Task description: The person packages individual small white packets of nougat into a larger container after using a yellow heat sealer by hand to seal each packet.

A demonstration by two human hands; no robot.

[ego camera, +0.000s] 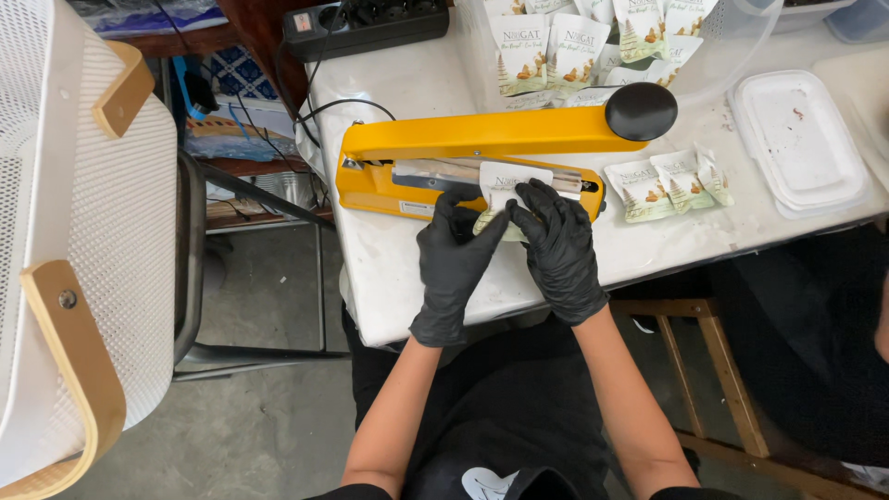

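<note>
Both hands wear black gloves. My left hand [454,264] and my right hand [558,248] pinch a small white and green sachet [507,186] between them. The sachet's top end lies across the sealing bar of a yellow impulse heat sealer [435,153], whose arm with a black knob [641,111] stands raised above it. Two or three similar sachets [669,183] lie on the white table [398,268] just right of the sealer.
A clear tub [732,46] with several sachets sits behind the sealer. A white plastic lid [801,139] lies at the right. A black power strip [366,26] is at the back left, a white mesh chair [83,241] stands left of the table, and a wooden stool [708,370] below right.
</note>
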